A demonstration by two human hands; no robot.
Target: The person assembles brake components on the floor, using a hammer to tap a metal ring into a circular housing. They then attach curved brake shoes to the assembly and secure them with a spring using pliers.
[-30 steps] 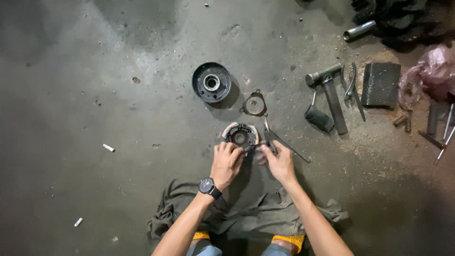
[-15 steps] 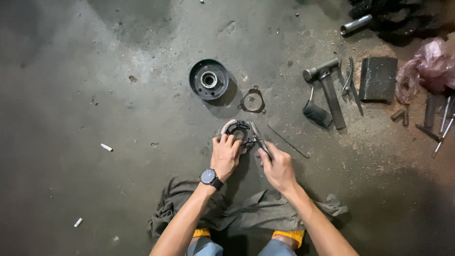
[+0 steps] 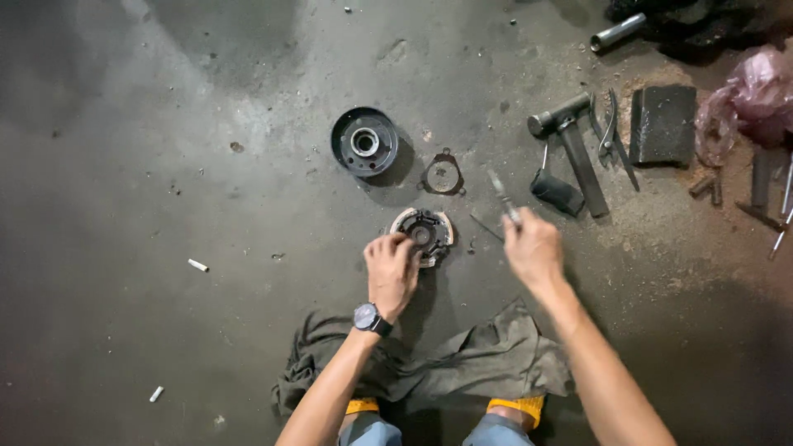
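A round clutch-like metal part [image 3: 424, 232] with pale shoes lies on the concrete floor. My left hand [image 3: 391, 270], with a dark watch on its wrist, rests on the part's lower left edge and holds it. To the right, my right hand [image 3: 533, 245] is raised off the part and grips a thin metal tool [image 3: 502, 195] that points up and away. A thin rod [image 3: 486, 226] lies on the floor between the part and my right hand.
A dark drum-shaped housing [image 3: 364, 142] and a small ring plate [image 3: 443, 175] lie beyond the part. A hammer [image 3: 572, 146], pliers [image 3: 610, 136], a dark block [image 3: 662, 125], a pipe [image 3: 617, 32] and a pink bag [image 3: 756, 92] are at the right. A grey rag [image 3: 462, 363] lies by my knees.
My right hand has lifted the thin tool off the round part and swung it out to the right. My left hand stays on the part.
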